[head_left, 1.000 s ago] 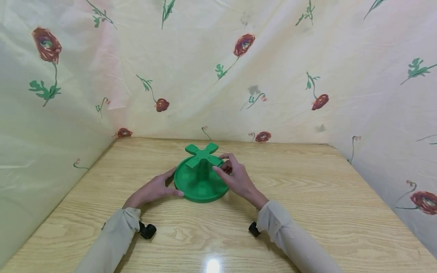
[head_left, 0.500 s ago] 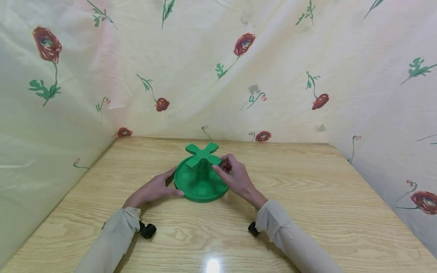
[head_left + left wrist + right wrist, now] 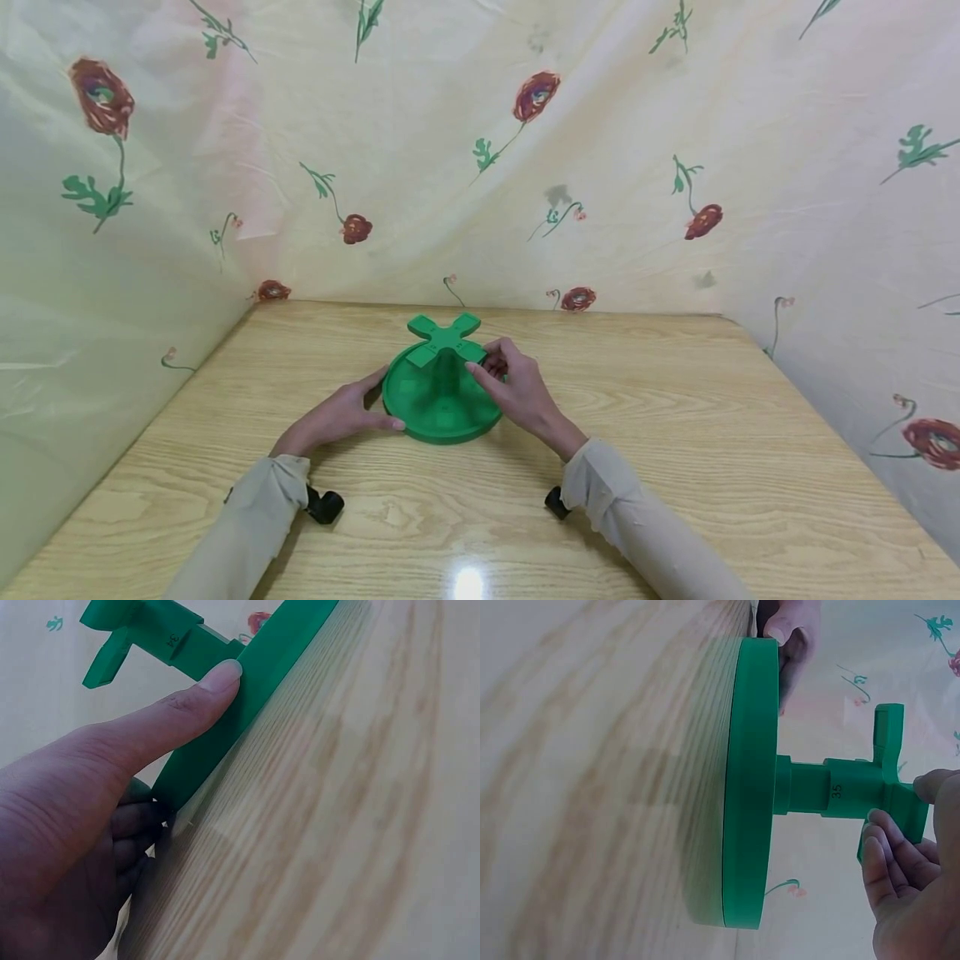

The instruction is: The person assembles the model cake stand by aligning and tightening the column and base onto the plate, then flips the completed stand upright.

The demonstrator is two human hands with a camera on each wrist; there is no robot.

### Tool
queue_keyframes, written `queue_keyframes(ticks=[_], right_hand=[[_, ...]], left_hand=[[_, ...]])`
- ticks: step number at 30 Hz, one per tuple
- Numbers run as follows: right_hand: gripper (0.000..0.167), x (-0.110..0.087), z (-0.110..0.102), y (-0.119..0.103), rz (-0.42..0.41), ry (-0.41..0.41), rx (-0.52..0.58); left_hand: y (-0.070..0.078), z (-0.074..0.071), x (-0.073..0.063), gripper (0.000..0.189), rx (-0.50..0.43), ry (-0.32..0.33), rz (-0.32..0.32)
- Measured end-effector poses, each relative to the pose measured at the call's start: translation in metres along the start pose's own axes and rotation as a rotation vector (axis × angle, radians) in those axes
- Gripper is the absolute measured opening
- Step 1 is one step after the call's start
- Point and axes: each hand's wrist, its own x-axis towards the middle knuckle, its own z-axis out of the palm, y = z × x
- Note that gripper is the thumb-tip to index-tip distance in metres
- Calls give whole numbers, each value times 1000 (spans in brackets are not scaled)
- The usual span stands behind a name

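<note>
A green round tray-like base [image 3: 408, 414] with a raised rim lies flat on the table. From its middle rises a column [image 3: 808, 787] marked with small numbers, topped by a green four-armed cross [image 3: 444, 338]. My left hand [image 3: 341, 414] holds the base's left edge, its thumb against the rim and the other fingers around the side. My right hand [image 3: 522, 392] pinches the cross's near right arm between thumb and fingers, as the right wrist view shows. The rim's far right part is hidden behind this hand.
The wood-grain table [image 3: 675, 433] stretches around the base. A flower-printed sheet [image 3: 420, 150] hangs behind and along both sides. Black wrist devices [image 3: 325, 507] show beneath the sleeves.
Almost nothing differs. My right fingers have drawn in slightly closer to the cross arm since one second ago; the left hand and base stay still.
</note>
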Motion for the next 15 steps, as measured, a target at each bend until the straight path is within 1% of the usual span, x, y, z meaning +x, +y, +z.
queue_keyframes(ticks=[3,9,12,15], right_hand=[[20,0,-1,1,6,-24,-3],[29,-1,-10,9,35,-115,10],[31,-1,-18,17,63,-132,-1],[29,-1,-28,26,95,-137,-38]], left_hand=[[-1,0,0,112,4,-2,3],[0,-1,0,112,16,5,-5],[0,-1,1,112,16,2,-10],[1,-2,1,112,16,-3,-18]])
